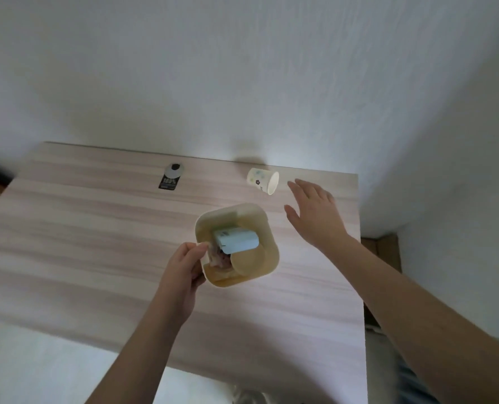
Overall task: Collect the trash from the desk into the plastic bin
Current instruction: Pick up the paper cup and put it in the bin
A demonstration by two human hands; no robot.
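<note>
A cream plastic bin (pixel 267 228) stands on the wooden desk (pixel 82 243), a little right of the middle. Inside it lie a pale blue packet (pixel 238 242), a crumpled pinkish wrapper (pixel 220 259) and a cream round piece. My left hand (pixel 184 269) grips the bin's near-left rim. A white paper cup (pixel 263 179) with a flower print lies on its side near the desk's far edge. My right hand (pixel 315 212) hovers open just to the right of the cup, fingers spread, not touching it.
A black and silver tag (pixel 171 177) lies flat near the far edge, left of the cup. The desk backs onto a white wall and ends close to my right hand. A brown cardboard box (pixel 385 252) sits on the floor beyond the right edge.
</note>
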